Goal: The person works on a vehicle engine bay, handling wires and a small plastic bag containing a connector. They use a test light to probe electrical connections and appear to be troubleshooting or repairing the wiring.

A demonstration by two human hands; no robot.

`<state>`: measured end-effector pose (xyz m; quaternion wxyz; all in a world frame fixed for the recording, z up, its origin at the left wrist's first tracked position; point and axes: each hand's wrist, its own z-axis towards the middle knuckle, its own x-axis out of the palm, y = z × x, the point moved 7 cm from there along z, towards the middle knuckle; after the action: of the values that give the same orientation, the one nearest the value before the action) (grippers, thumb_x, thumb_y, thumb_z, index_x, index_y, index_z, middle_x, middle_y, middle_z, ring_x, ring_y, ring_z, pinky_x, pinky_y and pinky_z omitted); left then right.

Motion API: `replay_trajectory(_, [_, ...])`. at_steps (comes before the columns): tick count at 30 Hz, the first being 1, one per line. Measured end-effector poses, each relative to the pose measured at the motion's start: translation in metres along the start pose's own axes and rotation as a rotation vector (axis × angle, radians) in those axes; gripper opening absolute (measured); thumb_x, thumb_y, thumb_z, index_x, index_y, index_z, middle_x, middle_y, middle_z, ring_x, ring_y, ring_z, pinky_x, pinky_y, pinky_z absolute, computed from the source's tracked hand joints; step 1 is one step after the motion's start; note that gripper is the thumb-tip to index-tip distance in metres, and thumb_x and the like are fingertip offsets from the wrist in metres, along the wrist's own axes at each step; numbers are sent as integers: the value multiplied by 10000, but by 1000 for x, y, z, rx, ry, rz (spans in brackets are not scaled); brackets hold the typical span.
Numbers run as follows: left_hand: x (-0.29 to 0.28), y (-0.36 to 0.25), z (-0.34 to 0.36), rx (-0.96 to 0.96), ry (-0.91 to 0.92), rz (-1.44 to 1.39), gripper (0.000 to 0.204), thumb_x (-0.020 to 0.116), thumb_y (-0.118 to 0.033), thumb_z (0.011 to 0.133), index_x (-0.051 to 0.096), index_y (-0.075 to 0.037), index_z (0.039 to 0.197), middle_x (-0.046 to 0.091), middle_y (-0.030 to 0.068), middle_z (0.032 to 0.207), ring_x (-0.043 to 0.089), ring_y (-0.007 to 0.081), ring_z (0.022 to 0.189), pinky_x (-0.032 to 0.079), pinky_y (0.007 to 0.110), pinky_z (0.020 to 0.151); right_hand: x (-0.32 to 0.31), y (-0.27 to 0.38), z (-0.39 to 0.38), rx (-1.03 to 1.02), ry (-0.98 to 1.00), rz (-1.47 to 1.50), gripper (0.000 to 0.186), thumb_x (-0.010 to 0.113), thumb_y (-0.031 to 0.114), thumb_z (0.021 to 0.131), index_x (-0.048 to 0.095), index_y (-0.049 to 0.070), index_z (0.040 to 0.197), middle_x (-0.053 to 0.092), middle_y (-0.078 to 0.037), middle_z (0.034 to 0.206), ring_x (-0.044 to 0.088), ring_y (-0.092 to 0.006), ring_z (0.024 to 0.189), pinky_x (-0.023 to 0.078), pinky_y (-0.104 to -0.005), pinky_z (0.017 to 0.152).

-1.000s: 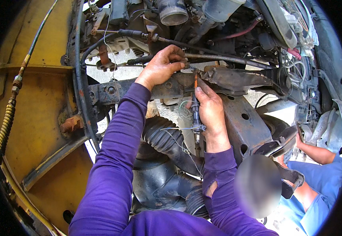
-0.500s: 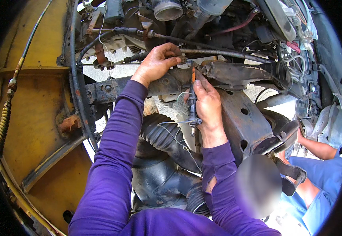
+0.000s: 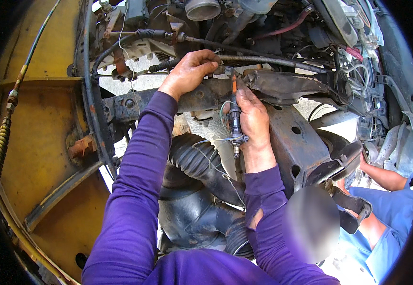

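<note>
My left hand (image 3: 191,72) reaches over a dark steel frame rail (image 3: 142,102). Its thumb and fingers are pinched together on a small grey metal fitting (image 3: 224,70), mostly hidden by the fingertips. Just to the right, my right hand (image 3: 252,116) is closed around a slim dark cylindrical part (image 3: 234,118) with an orange section at its upper end and a metal tip pointing down. The part stands nearly upright, its top close to my left fingertips. A thin wire (image 3: 212,164) loops around its lower end and trails downward.
Yellow body panel (image 3: 50,156) on the left, with a cable (image 3: 7,123) along it. A ribbed black hose (image 3: 192,154) lies below my hands. Perforated steel bracket (image 3: 294,142) at right. Another person's arm (image 3: 382,175) and blue clothing (image 3: 389,209) appear at lower right.
The cylindrical part has shifted slightly right and its lower tip has risen a little, with my right hand turning along with it. My left hand keeps its pinch, almost unmoved.
</note>
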<state>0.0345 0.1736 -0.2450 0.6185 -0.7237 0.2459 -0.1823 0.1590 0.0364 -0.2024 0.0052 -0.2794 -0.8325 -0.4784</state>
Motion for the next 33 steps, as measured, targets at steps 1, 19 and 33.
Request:
replay_trajectory(1, [0, 3, 3, 31, -5, 19, 216, 597, -118, 1005, 671, 23, 1150, 701, 40, 999, 600, 110, 976, 492, 291, 909, 0, 1, -1, 9, -3, -5, 318, 520, 157, 1061, 625, -9, 1311, 669, -42, 901, 631, -128, 688, 510, -263, 631])
replay_trajectory(19, [5, 1, 0, 116, -54, 41, 275, 658, -227, 1005, 680, 26, 1109, 731, 118, 935, 646, 143, 874, 519, 331, 787, 6, 18, -20, -17, -6, -427, 404, 544, 179, 1042, 604, 23, 1410, 653, -13, 818, 611, -98, 673, 490, -249, 637])
replay_trajectory(33, [9, -12, -2, 212, -244, 384, 366, 505, -278, 1059, 642, 59, 1099, 672, 318, 1007, 636, 503, 1001, 516, 506, 836, 8, 14, -17, -69, -25, -428, 414, 565, 150, 1034, 588, 24, 1428, 648, -19, 822, 601, -104, 683, 496, -257, 649])
